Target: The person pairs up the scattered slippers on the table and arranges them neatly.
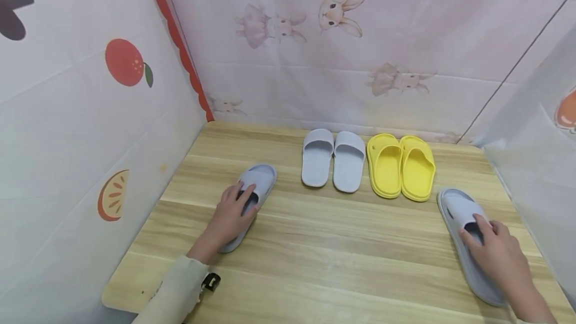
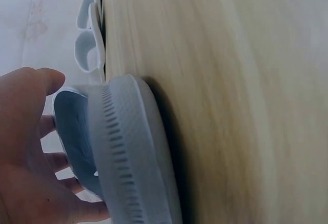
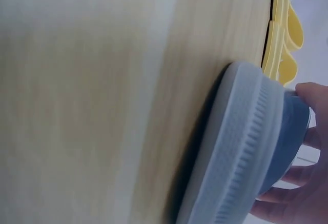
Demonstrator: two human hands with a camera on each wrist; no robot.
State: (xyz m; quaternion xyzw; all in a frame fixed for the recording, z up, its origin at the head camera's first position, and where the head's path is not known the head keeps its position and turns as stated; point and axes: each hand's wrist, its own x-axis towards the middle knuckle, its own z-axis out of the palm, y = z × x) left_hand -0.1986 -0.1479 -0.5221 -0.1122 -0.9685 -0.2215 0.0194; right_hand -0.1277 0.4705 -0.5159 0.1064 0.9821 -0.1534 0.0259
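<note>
On the left of the table, my left hand [image 1: 231, 214] grips a grey slipper [image 1: 262, 178] over its upper, the toe turned toward the back wall. In the left wrist view the thumb and fingers spread round the foot opening, and the ribbed edge of the sole [image 2: 120, 152] faces the camera. At the right side my right hand [image 1: 501, 251] holds a matching grey slipper [image 1: 463, 206] the same way, fingers and thumb about the strap. Its ribbed sole edge [image 3: 246, 147] lies low along the wood in the right wrist view. Each palm hides part of its slipper.
Between the hands, by the back wall, a pair of light grey slides [image 1: 348, 169] stands beside a pair of yellow slippers [image 1: 417, 179]. The wooden table [image 1: 342, 244] is bounded by printed cloth walls [image 1: 288, 86] at the back and both sides.
</note>
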